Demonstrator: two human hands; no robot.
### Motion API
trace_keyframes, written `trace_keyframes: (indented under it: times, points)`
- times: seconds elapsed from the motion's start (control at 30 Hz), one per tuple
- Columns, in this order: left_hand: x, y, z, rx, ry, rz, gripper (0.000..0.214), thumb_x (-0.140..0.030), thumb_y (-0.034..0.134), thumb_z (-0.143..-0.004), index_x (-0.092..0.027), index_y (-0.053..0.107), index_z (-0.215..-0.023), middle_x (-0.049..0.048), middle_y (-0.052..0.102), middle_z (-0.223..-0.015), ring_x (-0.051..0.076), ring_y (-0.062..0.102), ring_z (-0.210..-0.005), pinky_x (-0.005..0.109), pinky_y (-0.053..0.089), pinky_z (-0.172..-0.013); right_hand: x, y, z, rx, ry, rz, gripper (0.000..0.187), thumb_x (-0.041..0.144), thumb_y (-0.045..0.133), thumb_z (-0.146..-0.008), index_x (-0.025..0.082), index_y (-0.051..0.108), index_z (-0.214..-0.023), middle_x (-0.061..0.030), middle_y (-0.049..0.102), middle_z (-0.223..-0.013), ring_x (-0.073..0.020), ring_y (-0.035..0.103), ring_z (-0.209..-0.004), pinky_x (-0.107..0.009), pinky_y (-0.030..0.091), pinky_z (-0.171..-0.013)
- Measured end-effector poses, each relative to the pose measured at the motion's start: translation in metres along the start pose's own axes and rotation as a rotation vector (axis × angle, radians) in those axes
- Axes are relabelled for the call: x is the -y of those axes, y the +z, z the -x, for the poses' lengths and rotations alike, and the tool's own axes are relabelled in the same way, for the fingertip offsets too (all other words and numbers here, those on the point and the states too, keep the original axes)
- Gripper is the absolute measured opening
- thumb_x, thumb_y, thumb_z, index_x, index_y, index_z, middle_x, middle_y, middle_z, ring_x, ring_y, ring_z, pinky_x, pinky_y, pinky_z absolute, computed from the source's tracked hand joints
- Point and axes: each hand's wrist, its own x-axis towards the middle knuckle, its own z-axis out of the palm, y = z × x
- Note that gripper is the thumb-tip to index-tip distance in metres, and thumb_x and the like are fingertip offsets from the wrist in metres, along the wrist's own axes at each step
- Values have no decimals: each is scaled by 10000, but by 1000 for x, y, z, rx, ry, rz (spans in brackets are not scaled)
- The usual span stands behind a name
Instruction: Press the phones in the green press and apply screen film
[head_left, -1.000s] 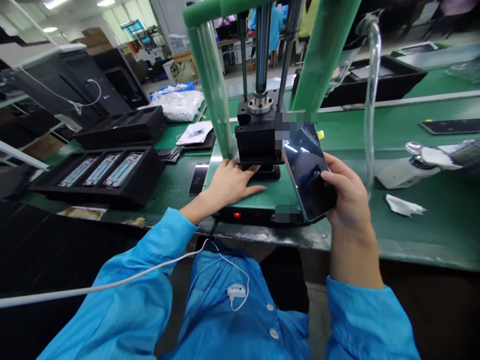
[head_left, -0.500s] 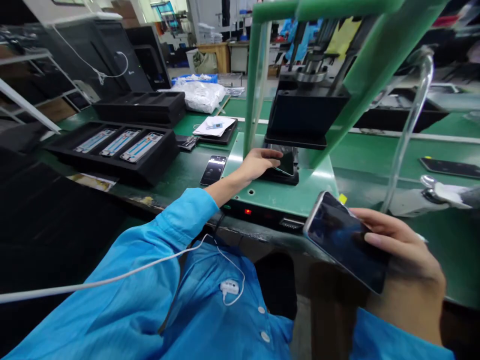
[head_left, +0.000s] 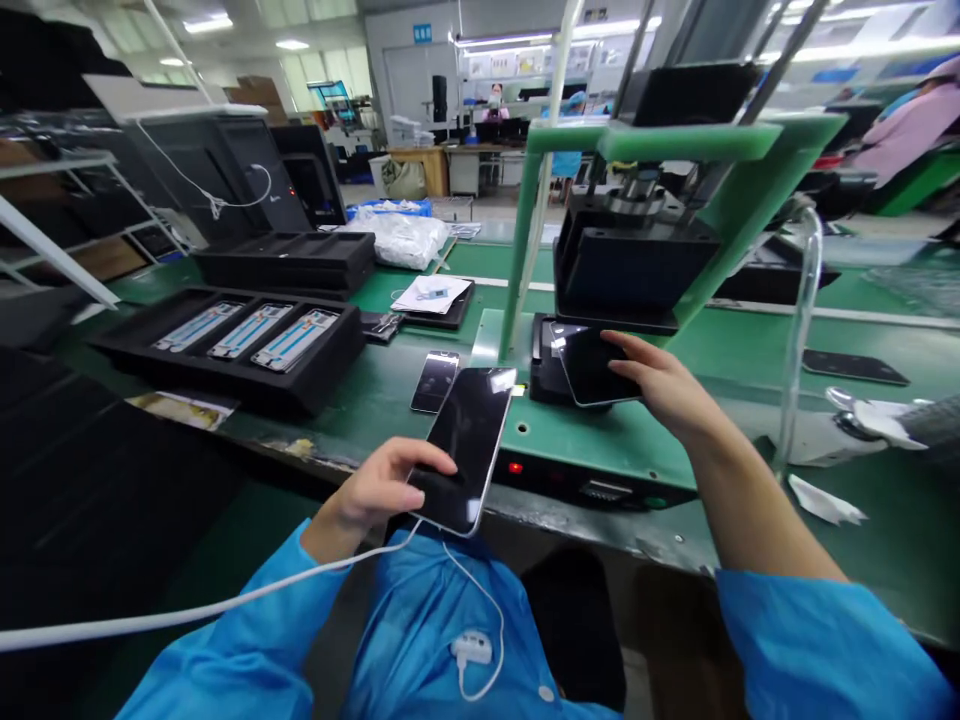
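My left hand [head_left: 375,490] grips a dark phone [head_left: 466,445] by its lower end, held over the bench's front edge near my body. My right hand [head_left: 660,385] holds a second dark phone [head_left: 589,365] by its right edge, resting it on the black fixture [head_left: 541,375] under the raised black press head [head_left: 630,265]. The press stands on a green base plate [head_left: 600,445] inside a green frame [head_left: 675,140]. A third phone [head_left: 435,380] lies flat on the green bench left of the base plate.
A black tray [head_left: 225,345] with three framed parts sits at the left, an empty black tray [head_left: 289,260] behind it. Papers [head_left: 431,293], a white bag [head_left: 401,238], a clear tube [head_left: 799,330], a crumpled wipe [head_left: 825,498] and another phone [head_left: 855,366] lie around. People work far behind.
My left hand drew a phone out from under the press toward my body. My right hand carried its phone from the bench edge onto the fixture. The view tilted up.
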Motion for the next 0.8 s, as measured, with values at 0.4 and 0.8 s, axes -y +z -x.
trace_keyframes:
  times: [0.4,0.8]
  points:
    - [5,-26,-9,-348,554,-1731,682,-419,721,-845,-135,506,-1426,190,680,-1207,307,679,-1013,411,577,-868,22,21,-30,141,-117,967,465,437,465,-975,239,598,-1374,-140,663,-1235,-389,632,-1094,-508,508,-878]
    - [42,-27,-51,-138,487,-1971,1107,-592,863,-606,-19,391,-1426,300,571,-1328,393,598,-1197,481,540,-955,-57,-37,101,144,-691,1013,660,564,389,-992,204,334,-1542,-124,436,-1518,-366,433,-1370,-563,501,-1027]
